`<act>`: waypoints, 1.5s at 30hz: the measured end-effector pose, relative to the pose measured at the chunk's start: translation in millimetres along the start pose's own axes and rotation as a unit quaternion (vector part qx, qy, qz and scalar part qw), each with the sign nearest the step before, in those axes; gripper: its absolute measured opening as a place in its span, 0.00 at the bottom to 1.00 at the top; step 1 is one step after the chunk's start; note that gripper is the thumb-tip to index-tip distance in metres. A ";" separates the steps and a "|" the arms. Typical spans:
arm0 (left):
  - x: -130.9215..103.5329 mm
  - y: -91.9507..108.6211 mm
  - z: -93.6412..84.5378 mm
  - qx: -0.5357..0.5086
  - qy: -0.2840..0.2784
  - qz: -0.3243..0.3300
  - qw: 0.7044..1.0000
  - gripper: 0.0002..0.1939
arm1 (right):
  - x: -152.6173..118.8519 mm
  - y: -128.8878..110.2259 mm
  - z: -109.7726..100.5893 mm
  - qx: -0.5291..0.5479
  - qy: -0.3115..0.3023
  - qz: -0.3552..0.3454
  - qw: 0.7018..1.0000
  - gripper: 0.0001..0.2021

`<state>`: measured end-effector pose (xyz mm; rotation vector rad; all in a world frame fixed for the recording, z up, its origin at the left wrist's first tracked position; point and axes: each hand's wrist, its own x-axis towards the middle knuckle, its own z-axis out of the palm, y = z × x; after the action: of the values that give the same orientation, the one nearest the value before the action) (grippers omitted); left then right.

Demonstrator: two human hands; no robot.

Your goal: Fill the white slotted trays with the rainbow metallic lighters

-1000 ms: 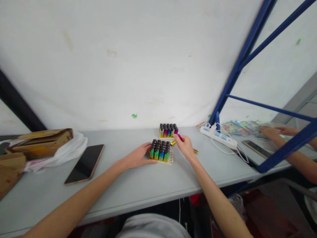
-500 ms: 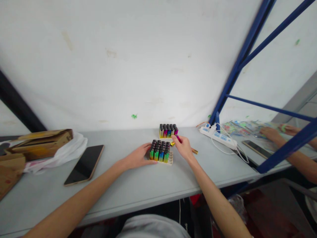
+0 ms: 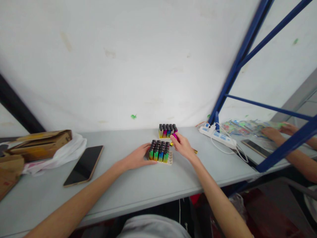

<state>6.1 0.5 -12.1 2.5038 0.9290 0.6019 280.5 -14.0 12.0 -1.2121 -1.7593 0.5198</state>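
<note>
My left hand [image 3: 137, 156] grips the left side of a pale tray [image 3: 170, 159], thumb at the front and fingers behind. Rows of black-topped lighters [image 3: 159, 151] with green, blue and yellow bodies stand upright in it; bare slots show along its right side. Just above and right of those slots, my right hand [image 3: 182, 145] pinches a purple lighter [image 3: 175, 136]. Behind, near the wall, stands a second block of lighters [image 3: 168, 131]. A gold piece [image 3: 195, 151] lies partly hidden beside my right wrist, and another gold bit [image 3: 171, 144] shows below my fingers.
A dark-screened phone [image 3: 84, 165] lies left on the grey table [image 3: 119, 195]. Further left are a cardboard box [image 3: 47, 145] and white plastic bag [image 3: 71, 150]. A power strip [image 3: 218, 136] with cables sits right, by a blue frame [image 3: 229, 81]. Another person's hands [image 3: 272, 134] work beyond it.
My right hand has turned slightly and shifted a little, with the purple lighter still in its fingers. More of the gold piece by my wrist is now covered. My left hand stays at the tray.
</note>
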 end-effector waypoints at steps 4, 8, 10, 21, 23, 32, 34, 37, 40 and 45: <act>-0.7 1.2 0.1 0.005 0.002 -0.002 1.000 0.43 | 3.0 1.3 -13.6 -0.048 -0.028 -0.061 0.997 0.21; -0.7 2.6 -0.6 0.011 -0.002 -0.002 1.000 0.43 | 2.0 3.5 -26.0 -0.112 -0.096 -0.061 0.987 0.25; -0.7 2.4 -0.6 0.014 -0.005 -0.003 1.000 0.42 | -0.1 5.1 -29.4 -0.107 -0.141 -0.033 0.984 0.25; 0.2 1.7 0.1 0.012 -0.005 0.002 1.000 0.42 | -0.8 8.6 -34.7 -0.104 -0.235 -0.028 0.966 0.15; 0.0 0.7 0.4 0.014 -0.004 -0.001 1.000 0.42 | -0.1 10.2 -31.2 -0.119 -0.244 -0.049 0.961 0.10; -0.8 0.6 -0.1 0.008 -0.002 0.000 1.000 0.42 | 2.7 24.4 -56.7 -0.146 -0.189 -0.039 0.970 0.13; -0.4 1.9 -0.7 0.012 -0.004 -0.001 1.000 0.43 | 2.9 31.8 -59.6 -0.191 -0.142 -0.040 0.970 0.15; 0.0 2.0 -0.5 0.015 -0.011 -0.004 1.000 0.42 | 1.6 40.0 -48.1 -0.269 -0.124 -0.043 0.954 0.20; -0.2 0.6 0.7 0.015 -0.011 -0.008 1.000 0.43 | -2.2 40.2 -28.3 -0.345 -0.139 -0.010 0.928 0.23; -0.8 0.0 1.3 0.005 -0.004 0.002 1.000 0.42 | -6.2 35.8 -17.1 -0.385 -0.142 0.070 0.909 0.22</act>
<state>6.2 -0.3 -13.4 2.5166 0.9260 0.5909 314.0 -6.7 -9.0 -1.8857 -2.2348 0.0551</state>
